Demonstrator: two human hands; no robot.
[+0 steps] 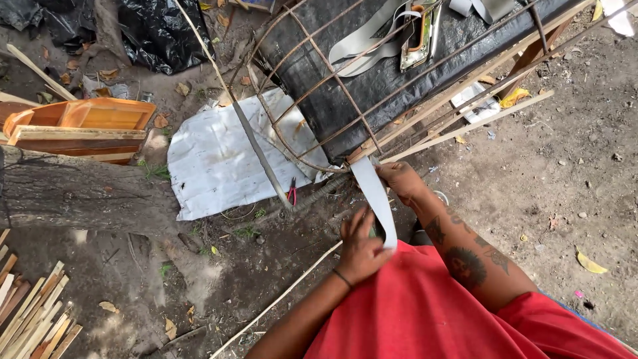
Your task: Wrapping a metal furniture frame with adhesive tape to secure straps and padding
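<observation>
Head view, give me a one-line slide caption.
Two hands stretch a grey strip at a metal rod frame above dirt ground.

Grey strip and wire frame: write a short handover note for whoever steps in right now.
Left hand pinches the lower end of the grey strip near the lap. Right hand holds its upper end against the rim of the wire frame, where the wooden sticks meet. The strip is pulled taut between both hands. More grey strips lie on the black sheet; red pliers lie on the ground. Most of the frame shows bare.
</observation>
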